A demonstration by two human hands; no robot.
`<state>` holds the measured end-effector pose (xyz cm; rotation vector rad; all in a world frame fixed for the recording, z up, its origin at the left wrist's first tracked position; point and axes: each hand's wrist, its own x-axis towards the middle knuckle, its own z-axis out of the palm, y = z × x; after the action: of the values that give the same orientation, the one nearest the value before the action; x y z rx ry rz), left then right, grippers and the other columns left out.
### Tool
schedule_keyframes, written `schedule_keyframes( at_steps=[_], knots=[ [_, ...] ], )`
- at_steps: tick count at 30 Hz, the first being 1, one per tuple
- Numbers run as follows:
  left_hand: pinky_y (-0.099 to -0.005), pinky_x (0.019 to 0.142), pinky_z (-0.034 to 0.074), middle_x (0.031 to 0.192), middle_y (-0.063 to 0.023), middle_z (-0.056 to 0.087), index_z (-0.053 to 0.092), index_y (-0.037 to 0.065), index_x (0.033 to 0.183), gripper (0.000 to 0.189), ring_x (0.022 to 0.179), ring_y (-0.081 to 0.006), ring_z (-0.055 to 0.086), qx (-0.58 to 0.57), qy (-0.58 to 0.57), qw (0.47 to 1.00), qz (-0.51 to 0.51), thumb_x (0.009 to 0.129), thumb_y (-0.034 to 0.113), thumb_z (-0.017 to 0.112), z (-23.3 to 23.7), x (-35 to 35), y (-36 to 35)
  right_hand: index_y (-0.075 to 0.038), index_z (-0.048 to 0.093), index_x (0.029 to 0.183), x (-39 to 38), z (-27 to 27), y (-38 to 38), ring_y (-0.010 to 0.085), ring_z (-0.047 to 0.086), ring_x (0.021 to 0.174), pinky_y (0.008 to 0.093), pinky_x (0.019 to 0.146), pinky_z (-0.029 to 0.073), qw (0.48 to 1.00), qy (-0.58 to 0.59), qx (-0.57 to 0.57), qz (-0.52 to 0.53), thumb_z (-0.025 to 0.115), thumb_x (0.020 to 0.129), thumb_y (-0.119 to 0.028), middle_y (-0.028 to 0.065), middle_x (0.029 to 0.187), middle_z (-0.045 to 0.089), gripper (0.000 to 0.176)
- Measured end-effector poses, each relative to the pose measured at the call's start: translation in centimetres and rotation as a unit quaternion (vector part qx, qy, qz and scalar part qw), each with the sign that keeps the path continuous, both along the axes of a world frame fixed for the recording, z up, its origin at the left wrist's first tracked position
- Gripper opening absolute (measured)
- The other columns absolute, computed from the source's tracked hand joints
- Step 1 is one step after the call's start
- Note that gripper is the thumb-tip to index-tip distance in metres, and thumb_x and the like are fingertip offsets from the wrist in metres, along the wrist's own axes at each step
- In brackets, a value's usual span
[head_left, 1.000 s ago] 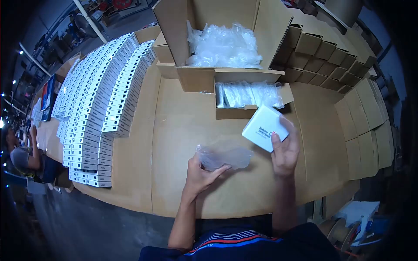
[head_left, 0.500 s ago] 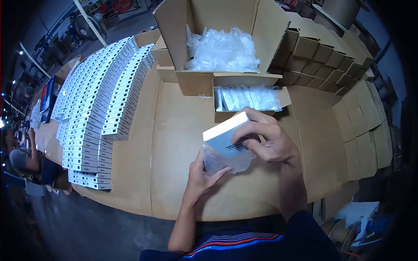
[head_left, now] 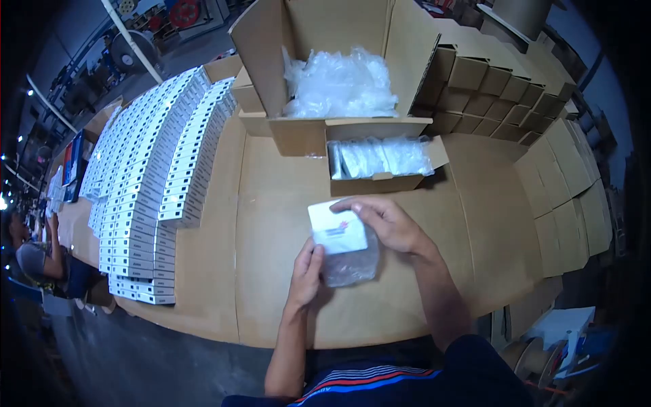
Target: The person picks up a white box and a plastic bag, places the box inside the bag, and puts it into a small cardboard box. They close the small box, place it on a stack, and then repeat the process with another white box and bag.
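A small white box [head_left: 337, 230] with a reddish mark is partly inside a clear plastic bag [head_left: 352, 268], its upper part at the bag's mouth. My left hand [head_left: 307, 277] grips the bag and the box at their left edge. My right hand [head_left: 385, 222] lies over the box's upper right corner, its fingers closed on the box. Just beyond my hands, an open carton [head_left: 383, 184] holds a row of wrapped white packs [head_left: 383, 157].
Long stacks of white boxes [head_left: 139, 197] stand at the left. A large open carton [head_left: 298, 136] holds clear bags [head_left: 339, 85]. Brown cartons [head_left: 468, 74] are piled at the back right, more [head_left: 566, 197] at the right edge. A person [head_left: 41, 258] is at the far left.
The white box has turned its printed face up and gone down into the bag. My right hand has moved left onto the box's top corner.
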<state>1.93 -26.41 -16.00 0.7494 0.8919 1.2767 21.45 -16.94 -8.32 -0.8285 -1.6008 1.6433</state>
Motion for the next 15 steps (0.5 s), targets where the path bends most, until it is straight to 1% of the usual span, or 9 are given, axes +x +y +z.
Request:
schedule_keyframes(
  at_steps=[1,4,5,8,9,11,14,15],
  knots=[
    [-0.0332,0.105,0.048,0.132,-0.0094,0.063,0.049,-0.002,0.145,0.043,0.120,-0.0158,0.060,0.016,0.013,1.000,0.011,0.114,0.028,0.041,-0.3,0.4,-0.1,0.001,0.058,0.142,0.4,0.3,-0.1,0.0203,0.062,0.121,0.0344,0.104,0.049,0.999,-0.029,-0.017,0.027,0.053,0.110,-0.024,0.0126,0.128,0.068,0.041],
    [-0.0345,0.107,0.046,0.133,-0.0099,0.063,0.049,-0.002,0.146,0.044,0.122,-0.0155,0.059,-0.003,-0.070,0.996,0.047,0.113,0.027,0.045,-0.7,0.8,-0.3,-0.001,0.045,0.152,0.5,0.1,-1.5,0.0220,0.060,0.123,0.0360,0.107,0.048,0.995,0.088,0.002,-0.047,0.057,0.108,-0.021,0.0153,0.136,0.063,0.049],
    [-0.0345,0.107,0.046,0.132,-0.0097,0.063,0.049,-0.002,0.145,0.044,0.121,-0.0157,0.059,0.008,-0.055,0.996,0.064,0.114,0.028,0.045,-0.7,1.0,0.0,0.000,0.041,0.151,1.1,-1.1,-1.8,0.0214,0.059,0.125,0.0355,0.108,0.048,0.991,0.110,-0.023,-0.075,0.064,0.104,-0.012,0.0158,0.137,0.060,0.053],
    [-0.0348,0.106,0.047,0.130,-0.0091,0.064,0.049,-0.002,0.145,0.044,0.120,-0.0165,0.060,0.035,-0.006,0.992,0.121,0.114,0.029,0.045,-1.0,1.2,0.3,0.002,0.057,0.132,1.6,-6.0,-4.1,0.0153,0.062,0.115,0.0311,0.103,0.049,0.974,0.153,-0.091,-0.140,0.072,0.098,-0.006,0.0110,0.126,0.065,0.038],
    [-0.0344,0.106,0.046,0.130,-0.0093,0.064,0.051,-0.003,0.145,0.044,0.120,-0.0164,0.060,0.039,0.005,0.993,0.113,0.114,0.029,0.044,-1.2,1.1,0.3,0.002,0.059,0.127,1.4,-6.6,-4.6,0.0140,0.063,0.111,0.0300,0.101,0.050,0.971,0.161,-0.094,-0.150,0.072,0.097,-0.004,0.0097,0.121,0.066,0.032],
    [-0.0337,0.105,0.046,0.131,-0.0096,0.064,0.053,-0.004,0.143,0.045,0.121,-0.0163,0.059,0.048,0.030,0.994,0.095,0.114,0.030,0.042,-1.8,0.8,0.6,0.001,0.064,0.115,0.6,-7.2,-5.3,0.0112,0.064,0.104,0.0279,0.096,0.051,0.963,0.178,-0.098,-0.175,0.072,0.096,0.000,0.0070,0.113,0.068,0.021],
    [-0.0310,0.101,0.049,0.135,-0.0104,0.063,0.051,-0.005,0.145,0.051,0.120,-0.0156,0.061,0.104,0.134,0.979,0.111,0.114,0.034,0.041,-1.9,0.5,0.7,0.001,0.067,0.107,0.3,-6.5,-5.0,0.0090,0.063,0.098,0.0260,0.089,0.051,0.961,0.184,-0.070,-0.195,0.072,0.097,-0.001,0.0048,0.105,0.068,0.011],
    [-0.0311,0.102,0.048,0.135,-0.0109,0.063,0.051,-0.006,0.145,0.052,0.120,-0.0158,0.060,0.092,0.154,0.979,0.099,0.114,0.034,0.041,-1.8,0.1,0.7,0.000,0.067,0.104,0.4,-5.8,-5.0,0.0090,0.061,0.096,0.0254,0.088,0.049,0.961,0.195,-0.052,-0.187,0.072,0.097,-0.002,0.0037,0.103,0.067,0.009]
  ],
)
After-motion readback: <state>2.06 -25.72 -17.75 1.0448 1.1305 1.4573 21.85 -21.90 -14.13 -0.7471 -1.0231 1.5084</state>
